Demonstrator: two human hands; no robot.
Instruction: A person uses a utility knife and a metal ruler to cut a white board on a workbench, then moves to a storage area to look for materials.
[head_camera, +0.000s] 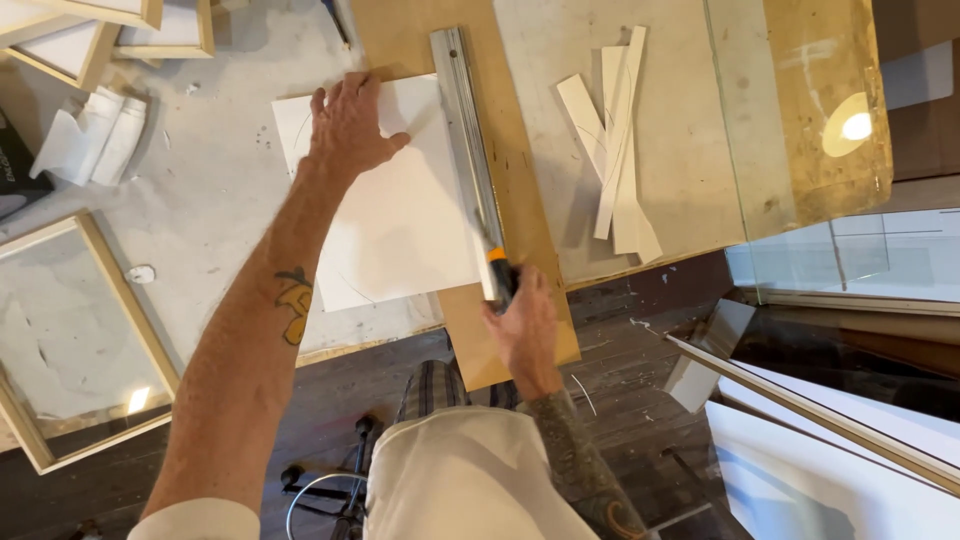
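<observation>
White sheet (395, 215): left hand (345, 125) pressing flat, fingers spread. Right hand (522, 325) clenched round knife (497, 268) at ruler's (468, 150) near end; cut seemingly near finished. Offcut strips (615, 140) upper right.

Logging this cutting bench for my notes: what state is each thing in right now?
White board: flat on the table, pressed down by the left hand.
Metal ruler: lying along the board's right edge.
Utility knife: gripped in the right hand, at the ruler's near end.
White strips: loose, piled crosswise.

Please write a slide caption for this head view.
Left hand presses white board flat; right hand draws a knife along a metal ruler.
</observation>
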